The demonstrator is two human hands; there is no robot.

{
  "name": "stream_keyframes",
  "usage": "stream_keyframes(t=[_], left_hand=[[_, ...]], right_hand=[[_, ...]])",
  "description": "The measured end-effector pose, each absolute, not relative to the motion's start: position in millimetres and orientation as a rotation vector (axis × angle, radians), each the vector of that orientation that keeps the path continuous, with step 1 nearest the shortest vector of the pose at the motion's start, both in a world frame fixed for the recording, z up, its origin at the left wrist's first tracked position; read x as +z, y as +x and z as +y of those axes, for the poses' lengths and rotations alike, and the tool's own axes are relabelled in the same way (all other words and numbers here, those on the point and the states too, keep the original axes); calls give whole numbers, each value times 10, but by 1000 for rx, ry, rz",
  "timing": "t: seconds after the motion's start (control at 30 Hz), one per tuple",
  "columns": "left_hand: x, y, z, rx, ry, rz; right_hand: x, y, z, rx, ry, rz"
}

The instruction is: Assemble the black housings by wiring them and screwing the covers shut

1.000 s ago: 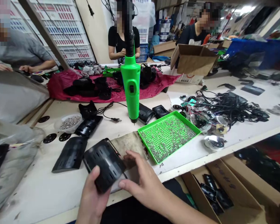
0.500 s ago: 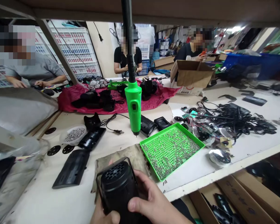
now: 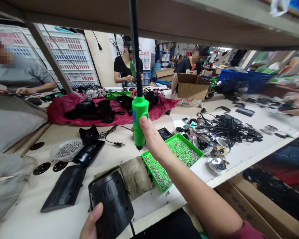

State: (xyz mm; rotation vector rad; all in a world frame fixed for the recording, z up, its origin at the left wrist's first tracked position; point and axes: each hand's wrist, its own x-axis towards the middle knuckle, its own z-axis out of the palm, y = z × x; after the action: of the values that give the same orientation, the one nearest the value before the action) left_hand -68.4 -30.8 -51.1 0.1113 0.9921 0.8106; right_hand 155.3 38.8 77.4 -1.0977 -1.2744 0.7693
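My left hand holds a black plastic housing with slots in its side and a metal bracket around it, low at the front edge. A black cord hangs from the housing. My right hand is closed around the green electric screwdriver, which hangs upright from above. The thumb shows on its right side, while the fingers are hidden behind. Under the screwdriver lies a worn grey mat. Just right of it, partly behind my forearm, is a green tray of small screws.
A bowl of screws, black discs and a loose black shell lie to the left. Wires and small parts crowd the right. Black parts sit on red cloth behind. Other people work around the bench; a shelf hangs overhead.
My right hand has left the housing and risen to the screwdriver, whose body has turned. My left hand now holds the housing alone, tilted so its slotted side shows. The view has shifted right.
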Motion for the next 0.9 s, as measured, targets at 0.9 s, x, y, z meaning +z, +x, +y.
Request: stream_keyframes(t=[0.9], left_hand=[[-243,-249,-397,1107,543,1226]], right_hand=[[589,1077,-200,789,-490,-991]])
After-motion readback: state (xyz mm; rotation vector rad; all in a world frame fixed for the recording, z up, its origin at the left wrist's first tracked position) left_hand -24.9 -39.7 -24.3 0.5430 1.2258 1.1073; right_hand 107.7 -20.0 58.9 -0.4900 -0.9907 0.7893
